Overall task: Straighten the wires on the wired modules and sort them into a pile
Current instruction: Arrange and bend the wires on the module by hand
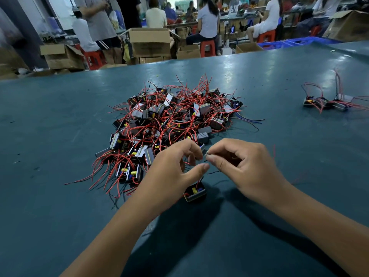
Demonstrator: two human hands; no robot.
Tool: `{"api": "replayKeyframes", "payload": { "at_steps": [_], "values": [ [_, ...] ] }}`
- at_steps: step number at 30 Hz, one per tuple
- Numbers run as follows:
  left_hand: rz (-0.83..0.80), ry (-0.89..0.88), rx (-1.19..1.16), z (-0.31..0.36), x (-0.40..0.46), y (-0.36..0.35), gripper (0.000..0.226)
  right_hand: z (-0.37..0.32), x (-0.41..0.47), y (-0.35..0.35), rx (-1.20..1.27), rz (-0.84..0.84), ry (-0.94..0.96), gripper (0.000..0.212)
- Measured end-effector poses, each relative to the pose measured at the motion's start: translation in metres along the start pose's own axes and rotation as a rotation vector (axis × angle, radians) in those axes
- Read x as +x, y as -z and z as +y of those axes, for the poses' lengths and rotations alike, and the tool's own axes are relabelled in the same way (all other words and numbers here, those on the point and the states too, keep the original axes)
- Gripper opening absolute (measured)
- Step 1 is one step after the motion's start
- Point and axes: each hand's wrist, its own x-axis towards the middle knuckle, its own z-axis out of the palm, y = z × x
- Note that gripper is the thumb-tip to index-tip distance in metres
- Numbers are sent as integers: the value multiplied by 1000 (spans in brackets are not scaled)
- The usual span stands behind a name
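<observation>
Hands meet over the near edge of the green table (60, 120): the right hand (245, 168) pinches a thin wire end between thumb and forefinger, while the left hand (173, 168) has its fingers curled close beside it, and whether they grip the wire I cannot tell. Below them one wired module (195, 191) sits on the table. Behind lies the tangled heap of modules (171, 124) with red wires, and a small sorted pile (327, 102) lies well apart at far right.
</observation>
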Motion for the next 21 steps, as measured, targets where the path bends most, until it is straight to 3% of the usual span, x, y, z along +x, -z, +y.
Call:
{"api": "replayKeyframes", "payload": {
  "at_steps": [21],
  "values": [
    [-27, -81, 107, -1, 0, 4, 13, 24, 12, 31, 112, -168, -165, 11]
  ]
}}
